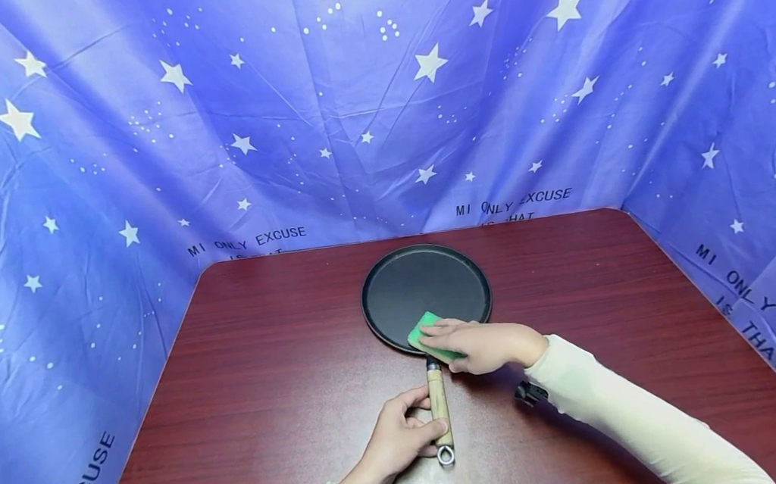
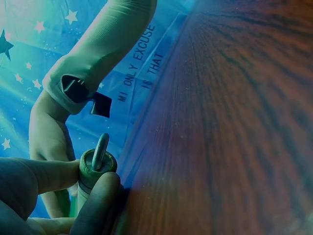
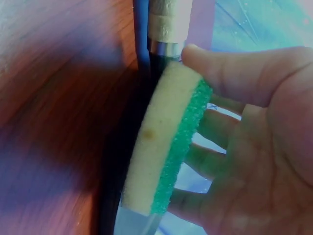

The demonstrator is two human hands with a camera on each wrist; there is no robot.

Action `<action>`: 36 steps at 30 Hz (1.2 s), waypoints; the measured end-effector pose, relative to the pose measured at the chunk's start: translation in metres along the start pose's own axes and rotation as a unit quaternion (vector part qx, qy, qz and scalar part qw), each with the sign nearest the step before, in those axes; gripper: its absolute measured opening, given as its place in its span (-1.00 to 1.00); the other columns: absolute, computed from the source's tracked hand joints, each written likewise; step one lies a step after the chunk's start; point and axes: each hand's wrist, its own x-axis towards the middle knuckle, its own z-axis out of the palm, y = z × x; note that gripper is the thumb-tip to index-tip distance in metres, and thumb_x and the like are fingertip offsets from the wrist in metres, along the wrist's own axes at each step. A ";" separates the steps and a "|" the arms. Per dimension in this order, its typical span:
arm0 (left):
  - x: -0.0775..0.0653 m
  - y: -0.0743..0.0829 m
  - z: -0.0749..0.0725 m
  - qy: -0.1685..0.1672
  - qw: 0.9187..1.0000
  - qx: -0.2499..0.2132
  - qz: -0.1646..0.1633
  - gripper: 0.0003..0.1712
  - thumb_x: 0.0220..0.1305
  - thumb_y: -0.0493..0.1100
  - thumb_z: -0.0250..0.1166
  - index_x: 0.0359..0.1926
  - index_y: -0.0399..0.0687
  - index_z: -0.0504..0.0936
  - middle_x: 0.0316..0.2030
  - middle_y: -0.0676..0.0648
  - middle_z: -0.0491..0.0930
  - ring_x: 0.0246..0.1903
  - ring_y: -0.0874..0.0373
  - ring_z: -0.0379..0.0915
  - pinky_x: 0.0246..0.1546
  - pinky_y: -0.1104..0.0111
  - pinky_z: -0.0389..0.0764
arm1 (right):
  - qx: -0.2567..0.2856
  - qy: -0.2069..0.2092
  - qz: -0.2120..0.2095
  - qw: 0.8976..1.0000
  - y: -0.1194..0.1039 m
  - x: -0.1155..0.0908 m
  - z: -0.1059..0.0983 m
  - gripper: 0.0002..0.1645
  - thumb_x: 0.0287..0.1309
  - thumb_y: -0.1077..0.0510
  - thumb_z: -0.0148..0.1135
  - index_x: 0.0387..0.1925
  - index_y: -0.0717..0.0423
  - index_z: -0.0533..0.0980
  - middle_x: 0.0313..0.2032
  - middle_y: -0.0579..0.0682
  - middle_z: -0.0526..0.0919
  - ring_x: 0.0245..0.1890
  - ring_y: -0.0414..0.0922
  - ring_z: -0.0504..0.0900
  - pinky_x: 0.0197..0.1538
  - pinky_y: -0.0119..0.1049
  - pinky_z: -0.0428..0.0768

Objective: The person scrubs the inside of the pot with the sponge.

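A round black flat pan with a low rim lies on the table, its wooden handle pointing toward me. My left hand pinches that handle between thumb and fingers, close to the metal hanging ring. Over the near part of the pan, my right hand holds a sponge down against it. In the right wrist view the sponge has a pale yellow layer toward the pan and a green layer under my fingers, while the thumb lies at its handle-side end.
The dark red wood-grain table spreads out on both sides of the pan. A blue curtain with white stars and lettering hangs behind and beside the table. A small black device sits at the right sleeve's cuff.
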 end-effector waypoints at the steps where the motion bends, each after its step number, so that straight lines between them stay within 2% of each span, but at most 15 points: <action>1: 0.000 0.000 0.000 0.000 1.000 0.002 -0.001 -0.26 0.23 -0.40 0.43 0.41 -0.49 0.42 -0.05 -0.16 0.55 -0.50 0.27 0.63 -0.56 0.48 0.74 | -0.004 -0.002 0.000 1.000 -0.001 0.002 0.001 -0.24 0.45 0.30 0.21 0.59 0.22 0.24 0.59 0.26 0.18 0.60 0.27 0.07 0.47 0.55 0.17; 5: 0.000 0.000 -0.001 0.001 1.000 0.000 -0.004 -0.26 0.23 -0.40 0.43 0.41 -0.48 0.42 -0.04 -0.17 0.54 -0.50 0.26 0.63 -0.56 0.47 0.75 | -0.019 -0.007 -0.004 1.000 -0.005 0.009 0.001 -0.26 0.47 0.29 0.18 0.60 0.18 0.23 0.60 0.24 0.16 0.61 0.26 0.06 0.44 0.60 0.17; 12: 0.000 0.000 -0.001 -0.001 1.000 -0.002 -0.005 -0.26 0.24 -0.39 0.43 0.41 -0.48 0.42 -0.04 -0.18 0.54 -0.51 0.27 0.63 -0.55 0.47 0.75 | -0.024 -0.020 0.002 0.999 -0.008 0.026 0.001 -0.24 0.50 0.28 0.15 0.62 0.15 0.19 0.62 0.20 0.11 0.63 0.23 0.00 0.49 0.56 0.12; 18: 0.000 0.000 -0.001 -0.003 1.000 -0.001 -0.004 -0.27 0.25 -0.39 0.42 0.42 -0.48 0.42 -0.04 -0.18 0.54 -0.51 0.29 0.63 -0.55 0.48 0.74 | -0.022 -0.026 0.005 0.999 -0.010 0.041 -0.001 -0.19 0.48 0.25 0.22 0.64 0.13 0.17 0.64 0.19 0.06 0.64 0.19 -0.05 0.49 0.57 0.10; 24: -0.001 0.001 0.000 -0.001 1.000 -0.001 -0.003 -0.27 0.24 -0.40 0.42 0.42 -0.47 0.42 -0.04 -0.17 0.55 -0.51 0.27 0.63 -0.55 0.45 0.76 | -0.005 -0.026 0.015 1.000 -0.012 0.053 -0.004 -0.12 0.42 0.19 0.33 0.63 0.16 0.17 0.65 0.16 0.05 0.65 0.18 -0.07 0.56 0.46 0.06; 31: 0.000 0.001 -0.001 -0.004 1.000 -0.010 -0.003 -0.24 0.24 -0.41 0.41 0.43 -0.51 0.38 -0.02 -0.17 0.55 -0.51 0.28 0.63 -0.55 0.43 0.77 | -0.007 -0.021 0.016 1.000 -0.010 0.066 -0.007 -0.08 0.38 0.16 0.39 0.63 0.16 0.18 0.65 0.11 0.04 0.66 0.13 -0.08 0.66 0.19 0.05; 36: -0.001 0.001 -0.001 0.000 1.000 -0.010 -0.007 -0.25 0.24 -0.42 0.41 0.43 -0.50 0.39 -0.02 -0.17 0.53 -0.50 0.25 0.63 -0.54 0.41 0.78 | -0.007 -0.026 0.030 0.999 -0.010 0.073 -0.008 -0.07 0.42 0.14 0.36 0.65 0.09 0.13 0.67 0.08 -0.01 0.67 0.11 -0.14 0.65 0.26 0.03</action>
